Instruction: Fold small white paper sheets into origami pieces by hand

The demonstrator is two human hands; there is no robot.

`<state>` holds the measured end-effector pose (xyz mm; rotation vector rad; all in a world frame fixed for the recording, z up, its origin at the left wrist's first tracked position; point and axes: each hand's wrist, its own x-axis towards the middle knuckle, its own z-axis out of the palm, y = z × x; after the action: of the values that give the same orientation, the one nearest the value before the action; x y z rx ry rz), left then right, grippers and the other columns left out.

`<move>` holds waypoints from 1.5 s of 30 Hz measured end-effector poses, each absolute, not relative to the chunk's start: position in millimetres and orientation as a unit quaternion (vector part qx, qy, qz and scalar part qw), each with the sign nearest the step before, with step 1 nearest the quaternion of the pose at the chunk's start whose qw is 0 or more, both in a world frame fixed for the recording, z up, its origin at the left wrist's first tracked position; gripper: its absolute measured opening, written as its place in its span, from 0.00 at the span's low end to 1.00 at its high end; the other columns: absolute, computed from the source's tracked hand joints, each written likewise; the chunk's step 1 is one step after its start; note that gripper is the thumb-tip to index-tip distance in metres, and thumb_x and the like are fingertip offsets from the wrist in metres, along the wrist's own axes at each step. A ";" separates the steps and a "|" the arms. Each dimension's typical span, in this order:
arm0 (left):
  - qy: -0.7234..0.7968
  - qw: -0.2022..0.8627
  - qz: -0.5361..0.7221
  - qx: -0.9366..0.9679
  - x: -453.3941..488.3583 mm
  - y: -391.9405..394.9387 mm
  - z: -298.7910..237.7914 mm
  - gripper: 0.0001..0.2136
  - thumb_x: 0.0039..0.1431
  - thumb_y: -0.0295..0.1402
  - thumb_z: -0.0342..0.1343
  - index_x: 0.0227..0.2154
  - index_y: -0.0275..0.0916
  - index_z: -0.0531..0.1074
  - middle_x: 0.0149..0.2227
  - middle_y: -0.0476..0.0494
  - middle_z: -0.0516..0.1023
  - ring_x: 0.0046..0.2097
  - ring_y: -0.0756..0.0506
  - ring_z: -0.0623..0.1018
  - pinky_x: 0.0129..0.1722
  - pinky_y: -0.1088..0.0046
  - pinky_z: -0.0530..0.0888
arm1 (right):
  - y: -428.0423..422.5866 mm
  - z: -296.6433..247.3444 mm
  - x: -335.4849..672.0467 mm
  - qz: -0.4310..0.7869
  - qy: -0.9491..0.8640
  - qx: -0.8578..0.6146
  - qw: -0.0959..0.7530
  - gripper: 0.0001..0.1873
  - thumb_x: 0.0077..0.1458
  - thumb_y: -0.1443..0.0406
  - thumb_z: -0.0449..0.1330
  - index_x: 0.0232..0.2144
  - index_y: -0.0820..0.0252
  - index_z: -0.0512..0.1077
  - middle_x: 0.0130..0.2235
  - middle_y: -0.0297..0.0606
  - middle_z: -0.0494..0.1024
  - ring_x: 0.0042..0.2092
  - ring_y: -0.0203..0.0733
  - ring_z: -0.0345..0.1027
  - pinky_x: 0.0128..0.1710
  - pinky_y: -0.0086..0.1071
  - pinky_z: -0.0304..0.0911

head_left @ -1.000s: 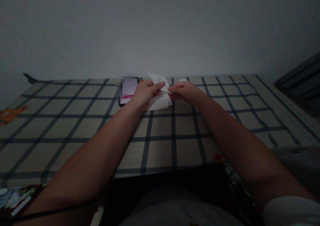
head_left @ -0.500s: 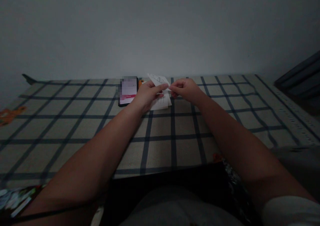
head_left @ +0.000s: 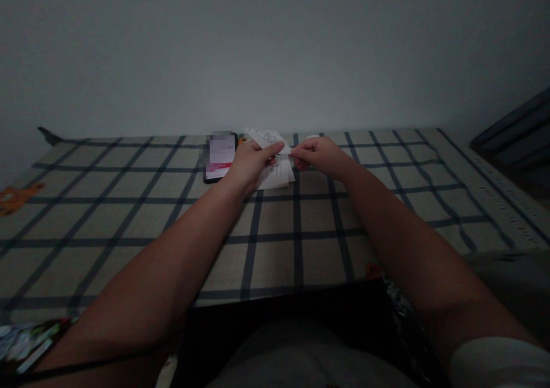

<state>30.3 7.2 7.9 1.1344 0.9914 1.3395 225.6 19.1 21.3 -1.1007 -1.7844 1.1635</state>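
Note:
A white sheet of paper (head_left: pixel 263 135) with dark marks is gripped in my left hand (head_left: pixel 251 161), the thumb lying over it. My right hand (head_left: pixel 318 154) pinches the pointed right corner of that same sheet between thumb and fingertips. Beneath and in front of the left fingers lie more white papers (head_left: pixel 277 176) on the cloth, partly hidden by the hand. Just left of my left hand a phone (head_left: pixel 221 154) with a lit screen lies flat, its left part pixelated.
A checked tablecloth (head_left: pixel 275 233) with blue lines covers the table, which meets a pale wall (head_left: pixel 275 50) behind. Dark slatted furniture (head_left: pixel 519 136) stands at the right. Something colourful and glossy (head_left: pixel 26 342) is at the lower left. A small white thing (head_left: pixel 313 136) shows behind my right hand.
The held sheet has tipped lower and to the left, and my left thumb has shifted slightly left. My right hand stays nearly in place, still pinching the corner.

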 end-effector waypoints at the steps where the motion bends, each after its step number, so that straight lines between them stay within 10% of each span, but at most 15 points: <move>1: 0.418 0.535 0.561 0.474 30.3 7.2 8.0 0.16 0.40 0.40 0.77 0.29 0.38 0.79 0.32 0.46 0.82 0.30 0.51 0.75 0.31 0.75 0.69 | 18.9 22.1 225.2 0.443 -0.699 -0.430 0.362 0.14 0.61 0.64 0.66 0.24 0.61 0.76 0.23 0.35 0.78 0.27 0.34 0.71 0.29 0.27 0.69; 21: 0.434 0.546 0.555 0.453 22.0 12.9 18.4 0.16 0.45 0.40 0.76 0.29 0.37 0.77 0.29 0.47 0.80 0.27 0.53 0.74 0.28 0.78 0.72 | 22.1 15.6 227.5 0.292 -0.743 -0.436 0.416 0.03 0.58 0.65 0.61 0.35 0.59 0.73 0.31 0.35 0.74 0.33 0.39 0.67 0.36 0.33 0.63; 32: 0.421 0.593 0.515 0.453 31.0 8.1 13.1 0.12 0.48 0.35 0.75 0.23 0.37 0.76 0.23 0.49 0.75 0.25 0.53 0.73 0.29 0.77 0.74 | 25.3 5.2 228.7 0.025 -0.871 -0.316 0.374 0.25 0.64 0.41 0.60 0.43 0.54 0.81 0.44 0.41 0.74 0.48 0.49 0.66 0.52 0.42 0.60; 45: 0.422 0.573 0.512 0.482 30.0 5.9 15.2 0.10 0.53 0.33 0.70 0.24 0.34 0.77 0.25 0.47 0.78 0.28 0.54 0.75 0.33 0.79 0.74 | 35.6 2.6 231.3 0.033 -0.878 -0.264 0.398 0.12 0.67 0.58 0.63 0.35 0.57 0.81 0.38 0.39 0.79 0.42 0.45 0.67 0.48 0.41 0.61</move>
<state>30.0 5.9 15.2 1.1291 0.9894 1.2002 231.3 35.6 2.6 -0.6678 -2.2223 0.0830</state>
